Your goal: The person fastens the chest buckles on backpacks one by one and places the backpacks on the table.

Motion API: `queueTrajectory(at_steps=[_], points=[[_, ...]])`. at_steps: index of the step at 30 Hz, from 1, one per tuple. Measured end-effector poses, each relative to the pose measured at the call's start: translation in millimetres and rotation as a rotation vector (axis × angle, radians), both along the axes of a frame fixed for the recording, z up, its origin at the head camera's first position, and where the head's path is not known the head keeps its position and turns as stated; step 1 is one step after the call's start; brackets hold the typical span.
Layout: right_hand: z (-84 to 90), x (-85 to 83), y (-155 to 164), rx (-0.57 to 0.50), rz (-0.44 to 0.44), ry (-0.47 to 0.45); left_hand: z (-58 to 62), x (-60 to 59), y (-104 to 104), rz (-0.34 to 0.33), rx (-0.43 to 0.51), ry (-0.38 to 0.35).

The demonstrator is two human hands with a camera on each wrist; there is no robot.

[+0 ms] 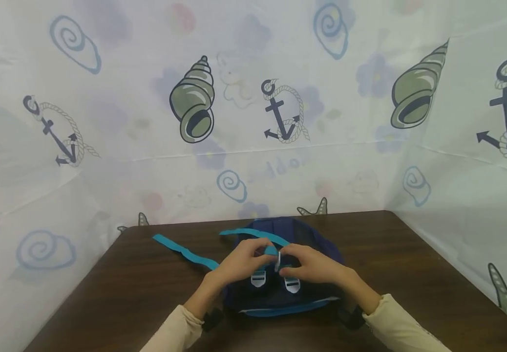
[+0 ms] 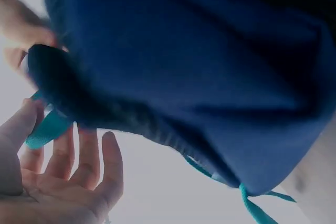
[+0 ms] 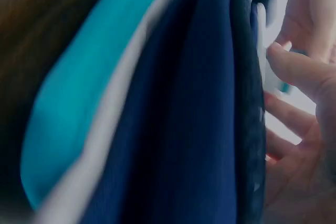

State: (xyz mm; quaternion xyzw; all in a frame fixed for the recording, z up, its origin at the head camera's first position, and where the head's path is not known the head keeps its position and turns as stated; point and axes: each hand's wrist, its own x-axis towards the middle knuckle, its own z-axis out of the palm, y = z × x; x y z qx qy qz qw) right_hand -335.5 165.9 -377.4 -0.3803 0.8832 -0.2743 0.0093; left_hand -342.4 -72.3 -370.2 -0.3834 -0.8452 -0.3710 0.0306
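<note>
A navy backpack (image 1: 319, 288) with teal straps lies on the table, its dark panel facing up. In the head view, my left hand (image 1: 245, 260) pinches a teal strap (image 1: 271, 250) between thumb and fingers above the middle of the bag. Facing it, my right hand (image 1: 317, 264) holds a small white buckle (image 1: 277, 262) at its thumb and index fingertips. The left wrist view shows the teal strap (image 2: 50, 129) beside the left thumb, the other fingers spread behind it. Navy fabric (image 3: 194, 108) fills much of the right wrist view and partly hides the right hand's fingers (image 3: 289, 116).
Two more white buckles, a left one (image 1: 258, 278) and a right one (image 1: 292, 285), sit on the bag below the hands. A loose teal strap (image 1: 183, 251) trails leftward over the brown table (image 1: 394, 274). White patterned cloth (image 1: 244, 161) hangs behind and at both sides.
</note>
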Motion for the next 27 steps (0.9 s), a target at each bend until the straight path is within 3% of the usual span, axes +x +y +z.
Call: queueTrajectory(at_steps=[5,11,19,27], points=[[-9.3,2.4,-8,-0.11,-0.081,-0.036,8.4,-1.3,-6,-0.032,0.122,-0.143],[-9.4,1.1,-11,-0.263,-0.161,0.034,10.6,-2.6,-7,-0.035,0.148,-0.188],[5.2,1.9,-2,-0.353,-0.193,0.077,5.5,-0.7,-6,0.038,0.059,-0.037],[15.8,2.5,-2,-0.419,-0.184,0.007,7.2,-1.7,-1,0.124,0.173,-0.034]])
